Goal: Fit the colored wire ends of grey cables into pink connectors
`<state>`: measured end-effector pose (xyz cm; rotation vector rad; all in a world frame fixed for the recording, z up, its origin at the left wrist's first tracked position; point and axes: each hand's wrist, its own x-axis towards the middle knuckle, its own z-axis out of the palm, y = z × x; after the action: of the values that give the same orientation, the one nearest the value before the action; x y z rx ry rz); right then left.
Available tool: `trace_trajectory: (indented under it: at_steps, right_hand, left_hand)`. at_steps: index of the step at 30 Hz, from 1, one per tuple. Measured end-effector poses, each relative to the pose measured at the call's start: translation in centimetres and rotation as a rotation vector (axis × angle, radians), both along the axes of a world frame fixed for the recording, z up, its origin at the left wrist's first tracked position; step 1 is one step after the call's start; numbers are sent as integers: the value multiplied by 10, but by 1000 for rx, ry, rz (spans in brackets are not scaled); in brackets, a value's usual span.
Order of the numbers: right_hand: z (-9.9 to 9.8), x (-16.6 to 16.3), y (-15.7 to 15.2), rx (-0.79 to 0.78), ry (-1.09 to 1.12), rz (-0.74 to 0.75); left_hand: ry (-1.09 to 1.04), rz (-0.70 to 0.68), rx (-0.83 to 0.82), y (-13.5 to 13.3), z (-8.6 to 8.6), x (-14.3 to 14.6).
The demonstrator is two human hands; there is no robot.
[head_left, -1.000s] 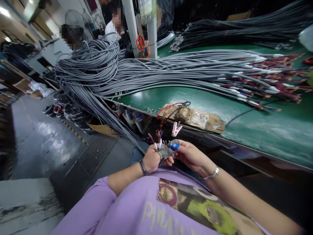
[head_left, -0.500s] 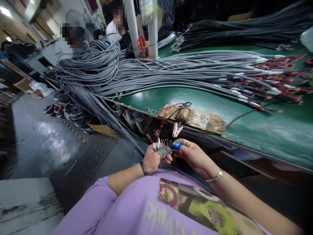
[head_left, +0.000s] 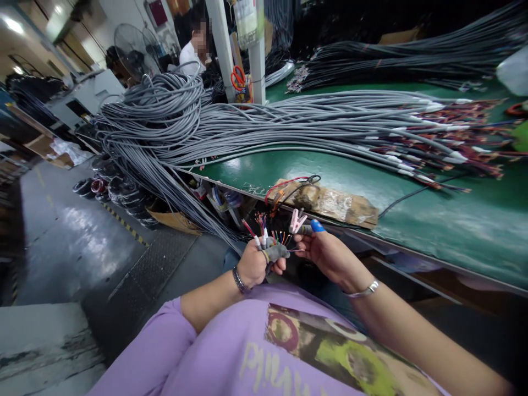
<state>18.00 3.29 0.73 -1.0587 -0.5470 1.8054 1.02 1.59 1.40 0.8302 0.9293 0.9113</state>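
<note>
My left hand (head_left: 253,265), with a grey finger cot on it, is closed around several grey cables at my waist. From the top of this fist stick out stripped cable ends with white sleeves (head_left: 264,240) and reddish cores. Beside them fan out thin coloured wires (head_left: 281,237). My right hand (head_left: 330,257) is just to the right, its blue-wrapped thumb raised and apart from the cot-covered index finger. A thin purple wire (head_left: 295,251) reaches toward its lower fingers; whether it touches them I cannot tell.
A pink clip (head_left: 297,221) hangs at the edge of the green table (head_left: 235,168), by a taped cardboard piece (head_left: 336,202) with leads. Grey cables (head_left: 289,124) cross the table and hang off its left side. Orange-handled scissors (head_left: 238,78) hang on a post. A co-worker (head_left: 192,55) sits behind.
My right thumb has lifted off the index finger, and the hand has moved slightly right, away from the wires. My left hand keeps its hold. A person at the back left is no longer visible.
</note>
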Motion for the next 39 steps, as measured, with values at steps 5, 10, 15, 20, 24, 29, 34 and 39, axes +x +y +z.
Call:
trace_trajectory:
  at_steps: [5,10,15,20,24,29,34,39]
  right_hand:
    - [5,-6,13,128,-29,48]
    - [-2,-14,13,337,-209,-168]
    - [-3,-18,18,195,125,3]
    - [-3,-21,23,144,270,-6]
    - [-5,-22,24,105,305,-53]
    - [-2,-24,22,67,338,-83]
    - [-3,-24,20,56,362,-56]
    - [-5,-18,18,23,342,11]
  left_hand:
    - [-63,-193,-58,12,5,2]
    - [-116,-193,-63,21,5,6]
    - [-108,-169,-75,27,-3,9]
    - [-112,-165,-78,30,-3,13]
    - [-81,-150,-107,29,-1,15]
    - [-77,-148,-108,27,-5,14]
    - [-98,-122,-110,25,-6,12]
    - [-86,-133,-92,15,-3,7]
